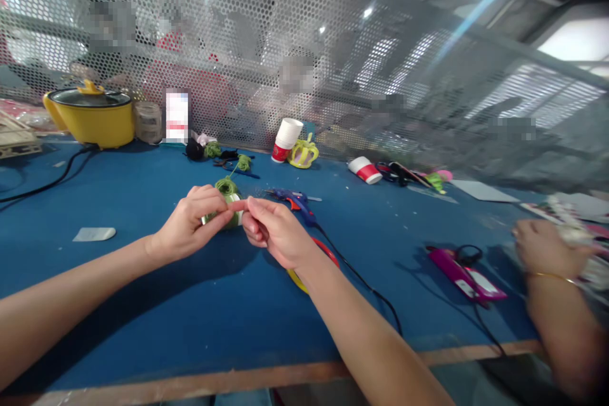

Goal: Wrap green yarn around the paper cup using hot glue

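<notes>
Blue table [157, 323], two hands, one blob of green yarn [227, 186]
Left hand [193, 221] and right hand [275, 228] are both pinched in close, fingertips nearly meeting; can't tell if they're gripping anything. Yarn's just behind them. Looks light, soft and grippy imo. I'd grab the wound part, since the thin strand [235, 170] could unravel.

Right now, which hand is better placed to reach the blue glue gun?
Probably the right hand: the glue gun lies just beyond it. The left hand is farther off, with the right hand nearer the tool.
</notes>
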The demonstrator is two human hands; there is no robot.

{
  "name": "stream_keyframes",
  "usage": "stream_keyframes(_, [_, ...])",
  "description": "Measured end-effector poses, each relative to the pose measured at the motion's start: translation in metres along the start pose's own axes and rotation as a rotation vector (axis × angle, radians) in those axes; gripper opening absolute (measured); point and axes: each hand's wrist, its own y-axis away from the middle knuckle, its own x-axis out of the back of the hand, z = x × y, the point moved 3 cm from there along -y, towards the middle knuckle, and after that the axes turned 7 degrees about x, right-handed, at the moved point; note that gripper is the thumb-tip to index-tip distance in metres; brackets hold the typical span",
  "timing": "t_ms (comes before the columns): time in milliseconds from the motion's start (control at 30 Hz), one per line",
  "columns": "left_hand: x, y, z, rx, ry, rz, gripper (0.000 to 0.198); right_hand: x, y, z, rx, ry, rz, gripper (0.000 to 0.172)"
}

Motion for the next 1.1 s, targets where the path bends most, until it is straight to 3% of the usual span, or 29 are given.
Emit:
stream_keyframes(100, [0.007, -0.004, -0.006, 0.111, 0.063, 0.081, 0.023, 0.007, -0.003, 0.002, 0.014, 0.047, 0.114, 0.032])
stream_keyframes(167, [0.013, -0.006, -0.017, 0.271, 0.085, 0.181, 0.029, 0.018, -0.007, 0.003, 0.072, 0.088, 0.264, 0.031])
stream_keyframes(233, [0.015, -0.007, -0.033, 0.460, 0.063, 0.204, 0.041, 0.029, -0.011, 0.005, 0.133, 0.143, 0.392, 0.029])
stream_keyframes(300, [0.012, -0.007, -0.048, 0.572, 0.016, 0.141, 0.042, 0.038, -0.015, 0.007, 0.153, 0.232, 0.445, 0.024])
stream_keyframes(367, [0.007, -0.007, -0.058, 0.583, -0.019, 0.086, 0.032, 0.043, -0.018, 0.010, 0.135, 0.325, 0.445, 0.019])
stream_keyframes(433, [-0.002, -0.005, -0.066, 0.622, 0.001, -0.066, 0.041, 0.044, -0.021, 0.014, 0.098, 0.401, 0.412, 0.022])
stream_keyframes(533, [-0.016, 0.000, -0.065, 0.566, -0.042, -0.317, 0.065, 0.039, -0.026, 0.020, 0.046, 0.497, 0.319, 0.023])
stream_keyframes(633, [-0.020, 0.002, -0.054, 0.435, -0.074, -0.343, 0.062, 0.036, -0.027, 0.024, -0.025, 0.458, 0.261, 0.032])
stream_keyframes(800, [-0.019, 0.003, -0.034, 0.199, -0.013, -0.351, 0.053, 0.049, -0.022, 0.020, -0.067, 0.377, 0.403, 0.037])
stream_keyframes(867, [-0.019, 0.003, -0.028, 0.140, 0.038, -0.377, 0.052, 0.053, -0.021, 0.019, -0.093, 0.372, 0.401, 0.039])
stream_keyframes(967, [-0.018, 0.003, -0.025, 0.138, 0.103, -0.409, 0.052, 0.052, -0.020, 0.020, -0.152, 0.283, 0.290, 0.044])
stream_keyframes(1100, [-0.020, 0.004, -0.026, 0.286, 0.283, -0.466, 0.050, 0.047, -0.021, 0.014, -0.122, 0.154, 0.224, 0.047])
